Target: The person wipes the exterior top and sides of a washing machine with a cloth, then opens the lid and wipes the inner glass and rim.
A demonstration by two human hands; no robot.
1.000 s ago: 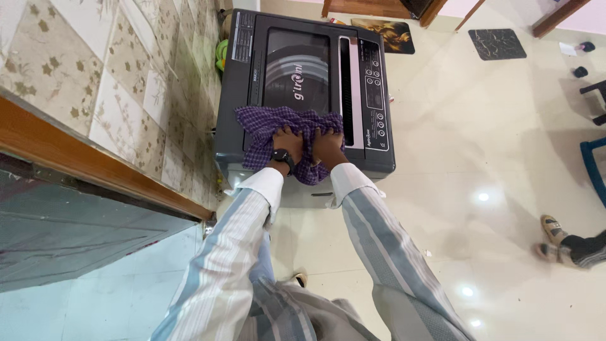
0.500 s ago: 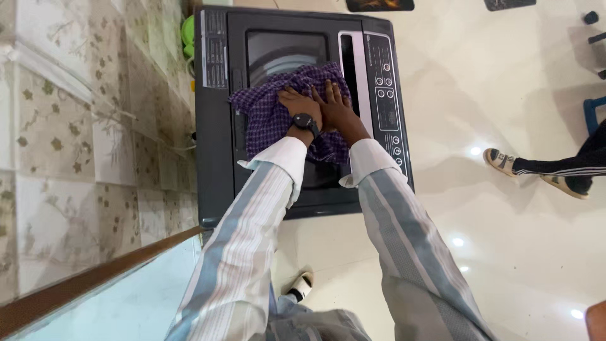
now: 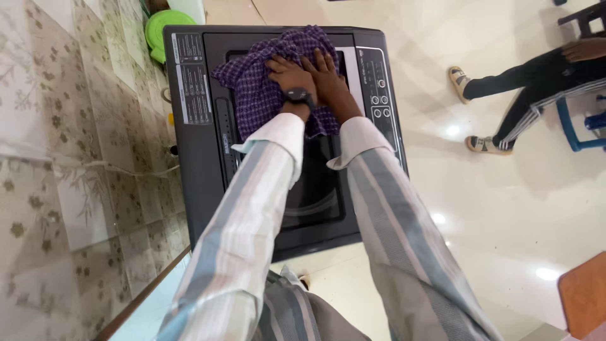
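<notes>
A purple checked cloth (image 3: pixel 255 95) lies spread over the lid of a dark grey top-loading washing machine (image 3: pixel 199 177). My left hand (image 3: pixel 287 72), with a black watch on the wrist, presses flat on the cloth. Beside it my right hand (image 3: pixel 325 72) also rests palm-down on the cloth, fingers spread, close to the machine's control panel (image 3: pixel 382 101). Both arms wear striped long sleeves. The cloth covers the far half of the lid; the near half of the dark glass lid shows.
A tiled wall (image 3: pixel 76 164) runs along the left of the machine. A green round object (image 3: pixel 163 35) sits behind the machine. Another person's legs in dark trousers and sandals (image 3: pixel 505 95) stand on the glossy cream floor at right, near a blue chair (image 3: pixel 577 126).
Both hands have slid with the cloth away from me across the lid toward the far edge. The view has moved closer over the machine.
</notes>
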